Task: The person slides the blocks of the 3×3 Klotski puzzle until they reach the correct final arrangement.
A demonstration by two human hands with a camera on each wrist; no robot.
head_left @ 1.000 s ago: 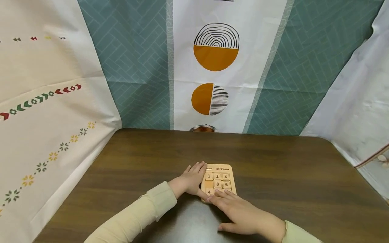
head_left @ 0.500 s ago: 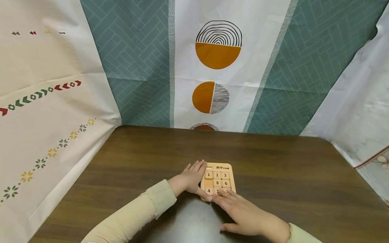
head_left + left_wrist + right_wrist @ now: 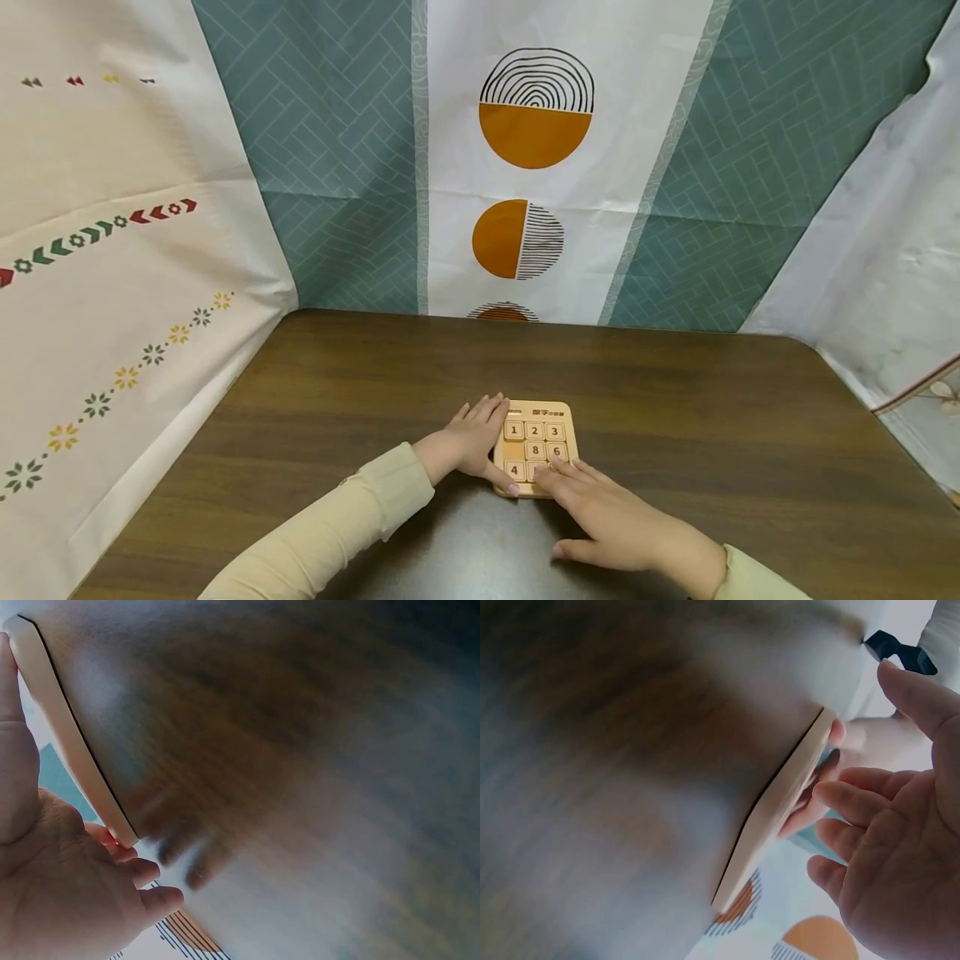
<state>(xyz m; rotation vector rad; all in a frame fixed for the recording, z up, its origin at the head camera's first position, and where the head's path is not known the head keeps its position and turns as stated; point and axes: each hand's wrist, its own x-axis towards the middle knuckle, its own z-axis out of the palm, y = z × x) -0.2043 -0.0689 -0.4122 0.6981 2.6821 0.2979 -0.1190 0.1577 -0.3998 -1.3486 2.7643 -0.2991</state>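
A light wooden number slide puzzle [image 3: 570, 433] lies flat at the near middle of the table in the head view. Its top row reads 1, 2, 3; below come a bare slot [image 3: 514, 451], then 8 and 6. Tile 4 [image 3: 514, 471] shows in the bottom row, whose other tiles are partly covered by fingers. My left hand [image 3: 474, 442] holds the puzzle's left side, thumb at the near corner and fingers reaching the far one. My right hand [image 3: 611, 517] extends from the near right, its fingertips over the lower right tiles and its thumb spread apart.
The brown wooden table [image 3: 375, 367] is glossy at its near side. Behind it hangs a teal and white cloth [image 3: 352, 167]. Pale patterned cloth [image 3: 135, 250] borders the left, and a whitish cloth [image 3: 892, 275] the right.
My right hand has slid slightly right, its index finger moving off the left thumb's tip. The left hand stays at the puzzle's side. The visible tiles keep their places.
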